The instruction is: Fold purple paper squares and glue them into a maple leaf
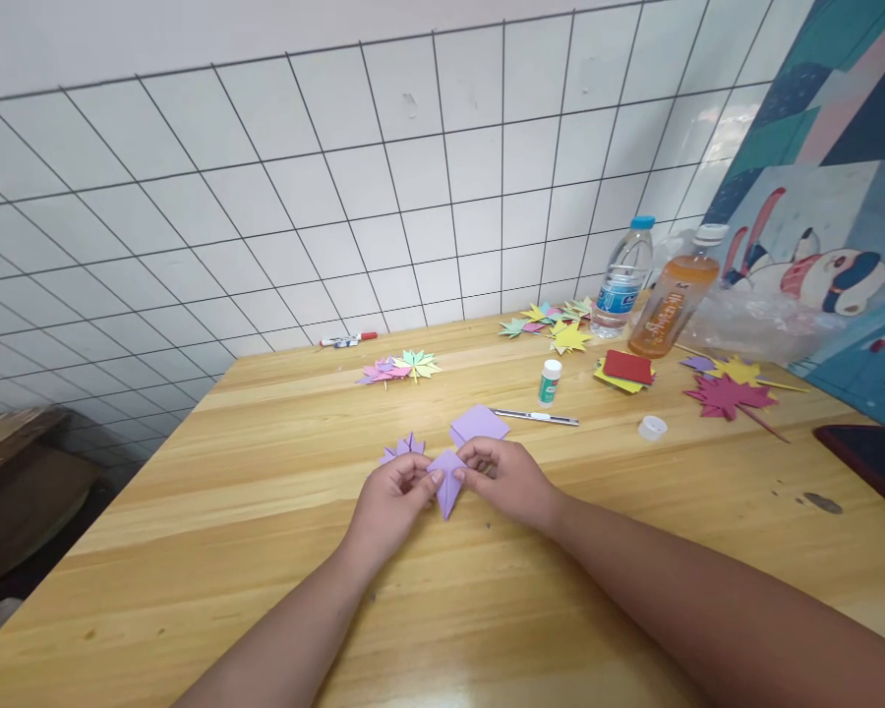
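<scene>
Folded purple paper is being pinched over the table, left hand at its 9 o'clock, right hand at its 3. Just beyond, a purple square is parked at 1, a spiky purple piece is half-hidden at 10, and a glue stick is stood around 2.

Bright, even indoor light. Glare on wall tiles, right side; pale sheen on surface, bottom edge. Shadows soft. Box at left dim. Wide-angle stretch slants tile lines leftward. Purple paper clear; lettering on orange bottle soft.
</scene>
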Demonstrator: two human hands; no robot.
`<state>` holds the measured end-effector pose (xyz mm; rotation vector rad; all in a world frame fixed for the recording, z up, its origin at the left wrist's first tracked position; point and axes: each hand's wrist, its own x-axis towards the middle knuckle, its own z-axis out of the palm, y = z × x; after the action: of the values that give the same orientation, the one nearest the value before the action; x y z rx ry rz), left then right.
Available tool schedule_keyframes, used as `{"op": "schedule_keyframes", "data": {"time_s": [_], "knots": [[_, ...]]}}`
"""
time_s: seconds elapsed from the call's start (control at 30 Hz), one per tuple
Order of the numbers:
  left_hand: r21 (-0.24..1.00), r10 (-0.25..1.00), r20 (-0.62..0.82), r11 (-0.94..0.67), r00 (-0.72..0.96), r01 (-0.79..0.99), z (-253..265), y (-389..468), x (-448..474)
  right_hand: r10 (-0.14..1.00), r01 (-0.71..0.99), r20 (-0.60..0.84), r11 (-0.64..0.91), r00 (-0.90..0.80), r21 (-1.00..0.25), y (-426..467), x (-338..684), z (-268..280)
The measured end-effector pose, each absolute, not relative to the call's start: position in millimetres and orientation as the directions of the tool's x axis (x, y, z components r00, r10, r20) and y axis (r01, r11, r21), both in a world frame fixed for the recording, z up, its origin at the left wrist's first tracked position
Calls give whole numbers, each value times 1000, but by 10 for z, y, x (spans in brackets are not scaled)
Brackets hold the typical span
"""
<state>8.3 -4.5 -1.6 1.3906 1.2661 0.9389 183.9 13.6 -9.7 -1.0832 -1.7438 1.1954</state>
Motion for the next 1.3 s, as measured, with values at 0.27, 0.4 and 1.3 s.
{"op": "schedule_keyframes", "data": {"time_s": [0.27, 0.4, 1.3], "knots": [[981, 991, -51, 26, 124, 192, -25, -51, 98, 916, 264, 147, 257, -373, -930, 128, 1837, -80], [985, 988, -76, 54, 131, 164, -16, -55, 112, 891, 204, 200, 302, -407, -931, 132, 1843, -98], [938, 916, -332, 296, 226, 178, 96, 7, 57, 903, 237, 110, 224, -415, -945, 134, 1870, -71]]}}
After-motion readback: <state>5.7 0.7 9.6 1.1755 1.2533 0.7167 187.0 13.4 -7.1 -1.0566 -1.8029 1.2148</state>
